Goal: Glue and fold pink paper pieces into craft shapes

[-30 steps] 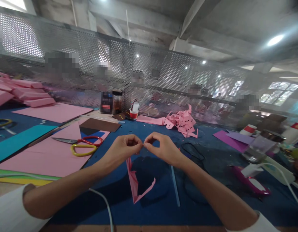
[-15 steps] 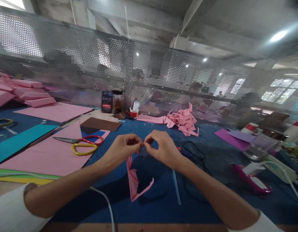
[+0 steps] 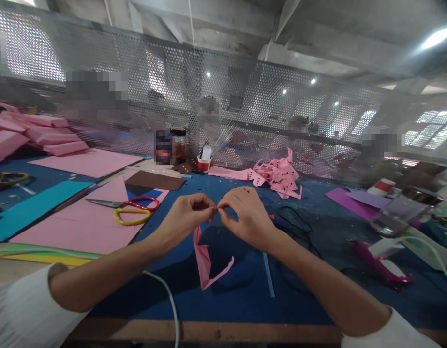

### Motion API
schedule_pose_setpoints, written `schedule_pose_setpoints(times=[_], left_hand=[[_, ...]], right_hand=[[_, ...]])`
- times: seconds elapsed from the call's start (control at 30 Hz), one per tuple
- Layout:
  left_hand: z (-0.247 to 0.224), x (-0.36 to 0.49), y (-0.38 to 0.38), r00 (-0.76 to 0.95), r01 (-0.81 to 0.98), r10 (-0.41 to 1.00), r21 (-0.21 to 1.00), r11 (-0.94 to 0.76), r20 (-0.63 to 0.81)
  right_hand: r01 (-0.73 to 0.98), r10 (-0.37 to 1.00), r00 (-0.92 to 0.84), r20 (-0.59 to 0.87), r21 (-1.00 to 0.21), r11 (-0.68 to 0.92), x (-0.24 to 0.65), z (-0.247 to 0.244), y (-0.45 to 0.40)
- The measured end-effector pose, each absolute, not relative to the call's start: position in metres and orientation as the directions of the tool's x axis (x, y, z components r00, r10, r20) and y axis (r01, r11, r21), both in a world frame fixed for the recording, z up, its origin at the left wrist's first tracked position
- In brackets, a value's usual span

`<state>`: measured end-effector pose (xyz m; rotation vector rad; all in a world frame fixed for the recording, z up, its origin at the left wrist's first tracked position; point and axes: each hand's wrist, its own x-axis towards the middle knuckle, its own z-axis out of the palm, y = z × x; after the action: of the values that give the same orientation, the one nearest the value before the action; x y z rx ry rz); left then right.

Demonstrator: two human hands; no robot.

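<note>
My left hand (image 3: 192, 212) and my right hand (image 3: 245, 215) meet fingertip to fingertip above the blue table mat. Both are closed in a pinch, thumb against forefinger. Whatever sits between the fingertips is too small to make out. Just below my left hand is a folded pink paper piece (image 3: 202, 263), creased and bent, with a thin upturned strip at its lower end. Its top end runs up behind the left fingers, and I cannot tell whether it touches them. Red-and-yellow-handled scissors (image 3: 134, 211) lie left of my left hand on a pink sheet (image 3: 74, 220).
A clear stick (image 3: 269, 275) and a dark cord (image 3: 296, 217) lie near my right arm. Behind are a heap of pink folded paper (image 3: 277, 174) and a paper cup (image 3: 204, 164). A magenta glue gun-like tool (image 3: 383, 263) rests right. A white cable (image 3: 169, 295) crosses the front edge.
The camera view has shifted slightly, so the table appears a little higher and further right. Both hands keep their pinch with the fingertips together.
</note>
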<state>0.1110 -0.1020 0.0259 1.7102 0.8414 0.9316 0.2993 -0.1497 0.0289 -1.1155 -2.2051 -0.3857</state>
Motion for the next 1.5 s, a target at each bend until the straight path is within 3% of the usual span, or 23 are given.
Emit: schedule_pose_setpoints(times=[0.23,0.37,0.43,0.6,0.7,0.9,1.03,1.13,1.27,1.3,1.33,1.43,1.5], left_hand=[[0.024,0.113,-0.101,0.484,0.084,0.857,0.966,-0.247,0.177],[0.021,0.112,-0.098,0.479,0.080,0.859,0.965,-0.251,0.184],[0.020,0.111,-0.098,0.477,0.083,0.856,0.960,-0.269,0.199],[0.021,0.108,-0.100,0.475,0.093,0.834,0.927,-0.363,0.279],[0.023,0.108,-0.103,0.476,0.107,0.818,0.902,-0.419,0.323],[0.026,0.107,-0.104,0.451,0.148,0.814,0.869,-0.472,0.366],[0.025,0.105,-0.102,0.453,0.151,0.816,0.871,-0.468,0.359],[0.023,0.106,-0.102,0.457,0.145,0.818,0.879,-0.455,0.349],[0.023,0.108,-0.102,0.458,0.147,0.824,0.886,-0.440,0.333],[0.023,0.108,-0.102,0.458,0.148,0.825,0.886,-0.439,0.332],[0.023,0.108,-0.102,0.456,0.148,0.825,0.886,-0.440,0.333],[0.025,0.107,-0.102,0.449,0.148,0.824,0.880,-0.451,0.346],[0.025,0.107,-0.102,0.450,0.149,0.820,0.875,-0.460,0.354]], right_hand=[[0.799,0.537,-0.559,0.631,0.235,0.554,0.300,0.025,-0.149],[0.768,0.522,-0.608,0.598,0.276,0.578,0.302,0.024,-0.149],[0.770,0.548,-0.576,0.607,0.179,0.612,0.302,0.024,-0.148],[0.650,0.762,-0.273,0.587,-0.472,0.596,0.304,0.028,-0.143],[0.538,0.849,-0.198,0.491,-0.670,0.512,0.305,0.029,-0.140],[0.479,0.891,-0.223,0.396,-0.752,0.453,0.304,0.028,-0.139],[0.513,0.868,-0.213,0.448,-0.705,0.490,0.302,0.029,-0.142],[0.615,0.811,-0.226,0.540,-0.566,0.549,0.300,0.028,-0.145],[0.753,0.685,-0.354,0.637,-0.240,0.613,0.298,0.026,-0.147],[0.752,0.677,-0.364,0.640,-0.227,0.619,0.299,0.026,-0.147],[0.737,0.691,-0.349,0.633,-0.270,0.619,0.299,0.026,-0.146],[0.606,0.804,-0.222,0.552,-0.568,0.557,0.302,0.027,-0.143],[0.504,0.859,-0.182,0.479,-0.705,0.499,0.303,0.028,-0.141]])
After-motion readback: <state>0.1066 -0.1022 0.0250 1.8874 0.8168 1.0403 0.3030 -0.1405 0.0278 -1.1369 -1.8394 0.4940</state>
